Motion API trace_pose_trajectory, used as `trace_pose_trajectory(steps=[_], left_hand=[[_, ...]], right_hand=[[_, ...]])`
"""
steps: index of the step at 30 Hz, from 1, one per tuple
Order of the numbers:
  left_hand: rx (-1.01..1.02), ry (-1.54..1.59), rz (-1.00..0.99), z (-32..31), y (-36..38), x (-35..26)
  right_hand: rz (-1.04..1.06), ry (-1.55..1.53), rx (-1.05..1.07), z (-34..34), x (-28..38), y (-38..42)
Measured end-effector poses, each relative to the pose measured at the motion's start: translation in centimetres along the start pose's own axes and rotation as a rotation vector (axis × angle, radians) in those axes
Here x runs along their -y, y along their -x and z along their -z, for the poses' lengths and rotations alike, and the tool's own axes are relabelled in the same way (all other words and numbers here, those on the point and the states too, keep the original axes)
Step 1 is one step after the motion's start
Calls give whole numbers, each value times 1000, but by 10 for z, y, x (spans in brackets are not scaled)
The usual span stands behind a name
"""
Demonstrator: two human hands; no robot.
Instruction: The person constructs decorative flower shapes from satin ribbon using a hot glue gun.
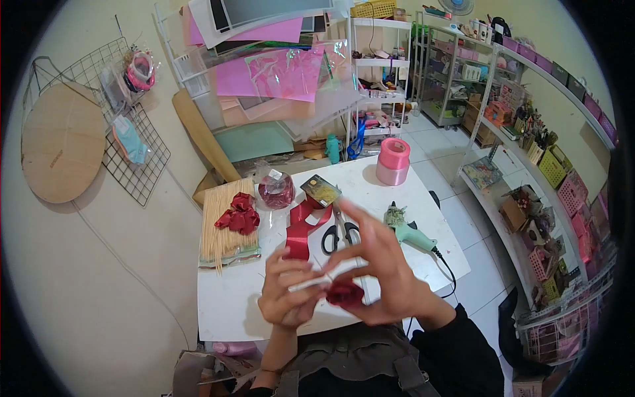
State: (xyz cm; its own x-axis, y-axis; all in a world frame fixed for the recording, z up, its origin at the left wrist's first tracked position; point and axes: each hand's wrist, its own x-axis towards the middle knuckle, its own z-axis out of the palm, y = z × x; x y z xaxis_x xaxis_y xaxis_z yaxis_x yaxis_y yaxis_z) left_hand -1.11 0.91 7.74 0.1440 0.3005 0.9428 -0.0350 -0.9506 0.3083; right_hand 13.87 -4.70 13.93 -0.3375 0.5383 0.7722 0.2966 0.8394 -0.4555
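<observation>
A dark red ribbon rose [345, 293] is between my two hands, above the front of the table. My left hand [289, 291] has its fingers curled round the thin pale stem beside the rose. Close around the flower, my right hand [387, 271] has its fingers stretched out and spread, slightly blurred, with the thumb just below the bloom. A strip of red satin ribbon [299, 237] lies on the table behind my left hand. Black-handled scissors [338, 235] lie just beyond the fingers, partly covered by my right hand.
On the white table [228, 301] are a bundle of wooden sticks [213, 208] with red ribbon petals [239, 215] on top, a wrapped ribbon roll [276, 190], a small card packet [321, 190], pink ribbon rolls [393, 161] and a mint glue gun [413, 233] with a cord. Shelves [493, 126] stand right.
</observation>
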Motion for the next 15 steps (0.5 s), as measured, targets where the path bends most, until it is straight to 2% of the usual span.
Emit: trace_pose_trajectory(steps=[1,7,10,13,15], left_hand=[[13,-112,-19,0,-5,6],[28,-297,-171,-2,-16,21],[12,-343,-287,-4,-34,27],[-74,-410,-500,-11,-64,35],[-97,-430,-534,-17,-75,37]], right_hand=[[-48,-8,-41,2,-8,-6],[-16,2,-9,5,-23,-20],[-4,86,27,17,-15,-38],[86,48,-29,28,-19,-55],[114,39,-21,36,-17,-61]])
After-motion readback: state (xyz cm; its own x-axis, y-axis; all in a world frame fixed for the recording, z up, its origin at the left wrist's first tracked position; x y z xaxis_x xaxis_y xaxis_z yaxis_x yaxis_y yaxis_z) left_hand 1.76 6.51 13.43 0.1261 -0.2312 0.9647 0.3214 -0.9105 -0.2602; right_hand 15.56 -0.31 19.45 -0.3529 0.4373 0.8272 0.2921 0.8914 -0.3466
